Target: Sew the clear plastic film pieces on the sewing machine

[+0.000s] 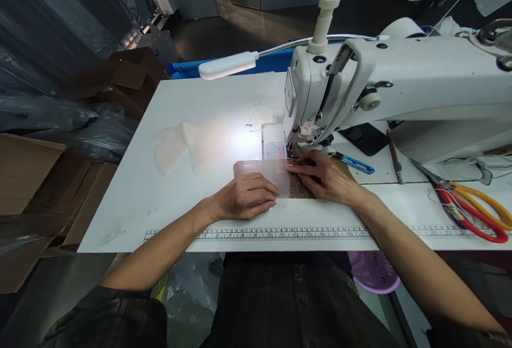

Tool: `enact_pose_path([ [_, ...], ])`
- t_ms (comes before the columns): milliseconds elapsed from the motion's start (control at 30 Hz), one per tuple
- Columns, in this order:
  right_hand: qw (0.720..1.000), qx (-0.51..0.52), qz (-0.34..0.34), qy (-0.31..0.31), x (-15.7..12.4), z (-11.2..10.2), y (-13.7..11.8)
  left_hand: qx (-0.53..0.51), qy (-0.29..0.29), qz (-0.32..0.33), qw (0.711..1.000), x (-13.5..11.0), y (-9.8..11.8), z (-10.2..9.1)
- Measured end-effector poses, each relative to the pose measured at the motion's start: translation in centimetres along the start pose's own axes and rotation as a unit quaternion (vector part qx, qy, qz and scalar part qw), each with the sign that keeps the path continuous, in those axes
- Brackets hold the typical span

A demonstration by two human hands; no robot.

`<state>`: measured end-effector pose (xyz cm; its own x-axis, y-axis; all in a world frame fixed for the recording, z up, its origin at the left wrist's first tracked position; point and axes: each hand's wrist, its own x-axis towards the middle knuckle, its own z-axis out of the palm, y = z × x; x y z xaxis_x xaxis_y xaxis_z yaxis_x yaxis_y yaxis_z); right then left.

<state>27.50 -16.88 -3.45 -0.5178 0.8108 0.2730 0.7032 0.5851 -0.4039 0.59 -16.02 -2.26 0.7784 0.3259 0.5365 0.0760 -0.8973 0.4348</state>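
The left hand (248, 196), fingers together, and the right hand (326, 177), fingers slightly apart, rest on a flat brown piece (301, 191); whether either grips it is unclear. The step appears to be alignment, the next move calling for level, steady guidance. The piece, roughly rectangular and partly overlaid by a translucent strip (283, 187), lies on the worktop (200, 95) beside the sewing machine's (304, 79) needle area.
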Motion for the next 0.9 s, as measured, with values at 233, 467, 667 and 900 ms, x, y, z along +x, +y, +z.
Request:
enact_pose_path([
  [233, 1.000, 0.012, -0.003, 0.007, 0.0, 0.2, 0.1, 0.032, -0.001, 0.040, 0.999, 0.1, -0.1, 0.4],
  [467, 0.999, 0.037, 0.001, 0.017, -0.1, -0.4, -0.4, 0.044, -0.009, 0.041, 0.998, 0.1, -0.3, 0.4],
  [667, 0.998, 0.024, -0.050, -0.023, -0.2, -0.9, -1.1, 0.051, -0.011, 0.034, 0.998, 0.1, -0.3, 0.2],
  [900, 0.997, 0.028, -0.074, -0.022, -0.1, -1.0, -1.3, 0.040, -0.024, 0.023, 0.999, 0.0, -0.2, 0.3],
])
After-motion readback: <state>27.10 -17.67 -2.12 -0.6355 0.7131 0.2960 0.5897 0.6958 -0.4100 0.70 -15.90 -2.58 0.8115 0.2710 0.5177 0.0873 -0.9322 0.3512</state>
